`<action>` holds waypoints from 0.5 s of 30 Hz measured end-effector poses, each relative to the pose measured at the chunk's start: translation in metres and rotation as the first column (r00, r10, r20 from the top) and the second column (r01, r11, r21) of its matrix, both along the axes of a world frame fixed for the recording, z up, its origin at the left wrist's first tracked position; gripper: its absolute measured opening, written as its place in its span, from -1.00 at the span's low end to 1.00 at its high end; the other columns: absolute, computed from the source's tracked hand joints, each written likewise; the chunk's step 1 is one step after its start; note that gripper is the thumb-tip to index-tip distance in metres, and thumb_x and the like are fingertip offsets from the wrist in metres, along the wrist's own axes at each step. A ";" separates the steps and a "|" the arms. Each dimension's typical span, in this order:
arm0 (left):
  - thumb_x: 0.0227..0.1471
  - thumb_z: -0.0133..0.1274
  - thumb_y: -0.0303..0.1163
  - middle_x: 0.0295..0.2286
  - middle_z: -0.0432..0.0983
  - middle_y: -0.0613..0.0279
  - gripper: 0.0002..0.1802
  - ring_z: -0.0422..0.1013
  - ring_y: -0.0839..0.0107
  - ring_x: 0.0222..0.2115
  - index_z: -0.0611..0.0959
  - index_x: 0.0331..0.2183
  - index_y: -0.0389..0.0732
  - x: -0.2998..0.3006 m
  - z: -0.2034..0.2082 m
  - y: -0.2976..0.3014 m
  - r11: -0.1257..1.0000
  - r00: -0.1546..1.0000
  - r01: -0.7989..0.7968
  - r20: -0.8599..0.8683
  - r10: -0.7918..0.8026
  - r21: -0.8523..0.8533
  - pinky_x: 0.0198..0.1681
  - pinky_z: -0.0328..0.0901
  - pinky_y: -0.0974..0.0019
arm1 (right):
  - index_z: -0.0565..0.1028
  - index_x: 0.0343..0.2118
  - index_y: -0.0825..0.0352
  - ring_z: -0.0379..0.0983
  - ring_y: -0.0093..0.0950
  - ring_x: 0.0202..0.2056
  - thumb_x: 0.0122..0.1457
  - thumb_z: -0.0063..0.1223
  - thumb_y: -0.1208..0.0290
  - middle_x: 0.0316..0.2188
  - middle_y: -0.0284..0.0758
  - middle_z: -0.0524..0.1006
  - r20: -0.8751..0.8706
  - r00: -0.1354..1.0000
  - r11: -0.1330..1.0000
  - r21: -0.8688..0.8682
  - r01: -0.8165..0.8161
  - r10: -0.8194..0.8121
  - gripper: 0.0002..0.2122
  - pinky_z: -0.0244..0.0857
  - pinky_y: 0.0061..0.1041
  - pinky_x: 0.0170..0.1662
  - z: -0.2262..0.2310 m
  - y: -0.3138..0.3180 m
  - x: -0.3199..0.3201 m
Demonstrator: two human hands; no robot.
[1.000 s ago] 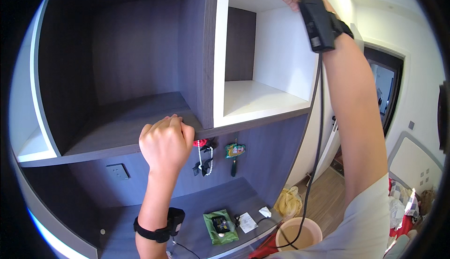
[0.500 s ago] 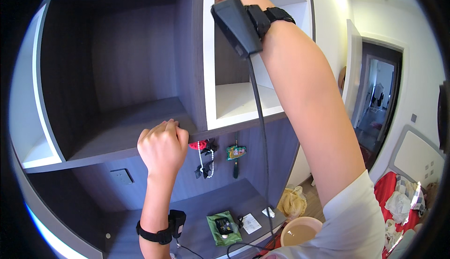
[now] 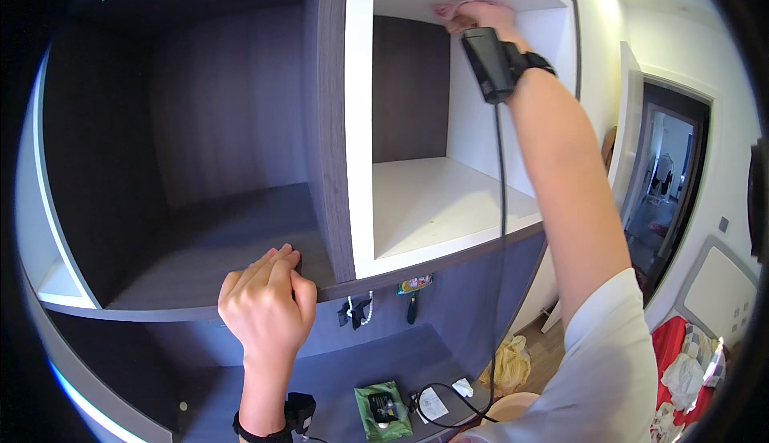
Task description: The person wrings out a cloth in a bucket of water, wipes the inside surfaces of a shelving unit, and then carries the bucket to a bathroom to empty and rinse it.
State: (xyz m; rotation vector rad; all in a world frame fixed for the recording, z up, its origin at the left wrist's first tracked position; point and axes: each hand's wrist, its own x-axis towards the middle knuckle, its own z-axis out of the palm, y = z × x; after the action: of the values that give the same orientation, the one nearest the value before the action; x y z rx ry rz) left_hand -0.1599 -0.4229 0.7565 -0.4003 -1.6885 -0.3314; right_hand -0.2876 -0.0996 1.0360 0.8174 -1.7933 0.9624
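Note:
My right hand (image 3: 495,18) is raised inside the white cubby (image 3: 362,122), its fingers closed on a pink cloth (image 3: 451,14). It presses the cloth against the cubby's ceiling near the right side wall. My left hand (image 3: 268,303) is hooked over the front edge of the dark wood shelf (image 3: 192,239), fingers together and fingertips on the shelf top; its thumb is partly hidden. Both wrists wear black straps with a small box, and a black cable (image 3: 501,195) hangs from the right one.
Beneath the shelf hang a beaded string with black bows (image 3: 356,312) and a small colourful ornament (image 3: 416,283). A green packet (image 3: 383,411) and a white card (image 3: 432,405) lie on the lower desk. A basin (image 3: 511,405) and yellowish bag (image 3: 509,365) stand right; farther off is a doorway.
My right hand has moved with the cloth from the cubby's upper front deeper in and rightward along its ceiling. My left hand stays at the shelf edge. The view has shifted upward.

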 end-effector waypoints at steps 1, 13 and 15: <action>-0.39 -0.10 -0.51 -0.58 0.52 0.18 -0.84 0.47 0.35 -0.49 0.59 -0.66 -0.24 -0.001 0.000 0.003 1.000 1.000 0.002 0.005 -0.002 0.003 -0.48 0.25 0.40 | 0.49 -0.45 0.36 0.39 -0.46 -0.25 -0.23 0.03 0.38 -0.38 -0.27 0.49 -0.014 0.999 0.996 0.073 0.047 -0.046 -0.77 0.23 -0.49 -0.18 0.009 0.014 -0.011; -0.40 -0.13 -0.46 -0.60 0.52 0.22 -0.83 0.47 0.37 -0.54 0.57 -0.69 -0.21 -0.007 0.001 0.011 0.998 0.998 0.059 -0.027 -0.059 -0.008 -0.51 0.25 0.43 | 0.47 -0.36 0.18 0.40 -0.43 -0.29 -0.09 -0.01 0.27 -0.34 -0.33 0.48 0.035 0.893 0.893 -0.023 0.449 -0.448 -0.79 0.26 -0.53 -0.24 0.048 0.084 -0.123; -0.40 -0.13 -0.46 -0.60 0.52 0.22 -0.83 0.47 0.37 -0.54 0.57 -0.69 -0.21 -0.011 0.001 0.004 0.999 0.999 0.031 -0.009 -0.031 -0.009 -0.52 0.25 0.43 | 0.39 -0.23 0.17 0.28 -0.45 -0.17 -0.15 0.02 0.19 -0.20 -0.34 0.39 0.238 0.827 0.851 0.002 0.525 -0.510 -0.64 0.18 -0.51 -0.14 0.046 0.045 -0.129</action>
State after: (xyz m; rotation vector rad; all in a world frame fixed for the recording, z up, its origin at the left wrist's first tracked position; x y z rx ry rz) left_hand -0.1707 -0.4188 0.7577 -0.4342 -1.6767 -0.3439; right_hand -0.4170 -0.0546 1.0824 0.1469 -2.0230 0.7624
